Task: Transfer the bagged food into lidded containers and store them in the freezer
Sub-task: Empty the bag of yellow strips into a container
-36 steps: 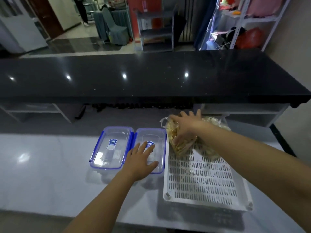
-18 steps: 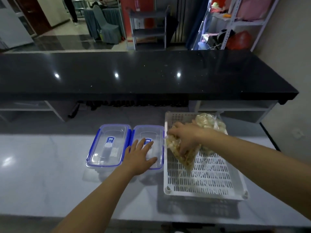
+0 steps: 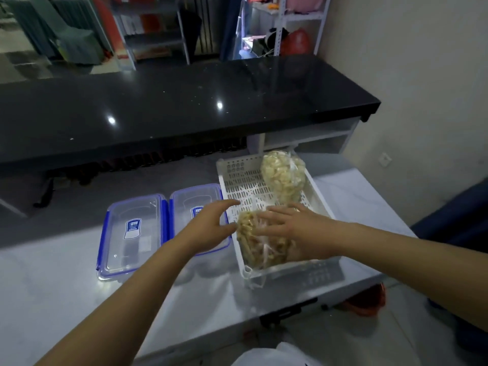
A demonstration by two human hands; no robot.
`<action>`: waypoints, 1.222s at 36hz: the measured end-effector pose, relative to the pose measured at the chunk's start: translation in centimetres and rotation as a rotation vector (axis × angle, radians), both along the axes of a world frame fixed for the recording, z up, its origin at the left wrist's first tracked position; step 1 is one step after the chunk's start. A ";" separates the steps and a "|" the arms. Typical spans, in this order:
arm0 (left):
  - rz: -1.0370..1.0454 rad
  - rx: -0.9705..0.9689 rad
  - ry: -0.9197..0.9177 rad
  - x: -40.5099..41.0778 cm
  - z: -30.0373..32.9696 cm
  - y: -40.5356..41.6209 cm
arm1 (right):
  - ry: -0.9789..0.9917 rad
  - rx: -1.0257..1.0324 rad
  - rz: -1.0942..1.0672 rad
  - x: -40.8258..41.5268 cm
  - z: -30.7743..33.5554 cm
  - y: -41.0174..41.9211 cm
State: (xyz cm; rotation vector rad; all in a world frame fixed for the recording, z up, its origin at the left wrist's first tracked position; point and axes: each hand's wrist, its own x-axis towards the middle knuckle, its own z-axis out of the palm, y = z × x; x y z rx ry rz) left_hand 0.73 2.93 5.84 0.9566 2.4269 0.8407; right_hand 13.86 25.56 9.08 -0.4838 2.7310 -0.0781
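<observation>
Two clear lidded containers with blue rims lie side by side on the pale counter, the left one [image 3: 132, 233] and the right one [image 3: 196, 199]. A white slotted basket [image 3: 237, 166] stands to their right. At its near end lies a clear bag of yellowish stick-shaped food [image 3: 253, 247]; my right hand [image 3: 298, 231] holds this bag, with fingers spread across its top. A second bag of pale food [image 3: 284, 178] lies at the basket's far end. My left hand [image 3: 211, 225] hovers open over the right container, fingertips close to the held bag.
A black raised counter [image 3: 184, 107] runs along the back, with a wall on the right. The pale counter's front edge is near me. Shelving and a covered chair stand beyond the black counter. An orange object [image 3: 367, 302] lies on the floor lower right.
My right hand has brought the bag from the basket's far end to its near end. My left hand has lifted off the right container's lid and moved toward the bag.
</observation>
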 end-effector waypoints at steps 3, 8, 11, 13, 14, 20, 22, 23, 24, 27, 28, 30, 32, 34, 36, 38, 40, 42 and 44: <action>-0.126 0.009 0.079 0.7 0.5 0.7 | 0.089 -0.147 -0.238 1.9 -0.2 0.4; -0.300 -0.171 0.345 1.1 0.1 1.7 | 0.124 -0.301 -0.534 4.1 -1.9 -0.3; -0.318 -0.307 0.386 1.3 -0.9 2.4 | 0.121 -0.295 -0.594 3.8 -3.1 -1.5; -0.337 -0.373 0.389 1.4 -1.4 2.9 | 0.121 -0.286 -0.639 3.0 -3.7 -2.1; -0.348 -0.399 0.392 1.4 -1.6 3.1 | 0.124 -0.284 -0.661 2.5 -4.0 -2.3; -0.392 -0.455 0.355 1.2 -1.6 4.2 | 0.110 -0.354 -0.708 0.5 -4.8 -1.8; -0.383 -0.443 0.321 1.1 -1.4 4.6 | 0.082 -0.391 -0.707 0.0 -4.4 -1.0; -0.372 -0.426 0.294 1.0 -1.3 4.7 | 0.060 -0.414 -0.713 -0.3 -4.2 -0.6; -0.358 -0.403 0.259 1.0 -1.2 4.9 | 0.033 -0.440 -0.724 -0.6 -4.0 -0.2; -0.297 -0.319 0.110 0.9 -0.9 5.0 | -0.057 -0.497 -0.734 -1.2 -3.4 1.2; -0.274 -0.293 0.065 0.9 -0.8 5.0 | -0.083 -0.511 -0.722 -1.4 -3.2 1.7; -0.227 -0.234 -0.004 1.0 -0.6 4.9 | -0.142 -0.575 -0.704 -2.0 -2.7 2.8; -0.172 -0.158 -0.069 1.1 -0.4 4.9 | -0.233 -0.655 -0.695 -2.6 -2.2 3.9; -0.122 -0.098 -0.126 1.4 -0.3 4.9 | -0.344 -0.700 -0.688 -3.3 -1.9 5.0; -0.085 -0.068 -0.152 1.8 -0.2 4.8 | -0.437 -0.727 -0.682 -4.1 -1.7 6.0; -0.049 -0.058 -0.131 2.3 -0.3 4.6 | -0.490 -0.763 -0.676 -4.6 -1.9 6.7; 0.001 -0.042 -0.095 2.8 -0.5 4.2 | -0.512 -0.822 -0.681 -4.9 -2.2 6.9; 0.044 -0.027 -0.092 3.4 -0.8 3.9 | -0.490 -0.822 -0.678 -4.8 -2.7 6.6; 0.074 -0.014 -0.093 4.1 -1.0 3.7 | -0.445 -0.774 -0.659 -4.7 -3.0 5.9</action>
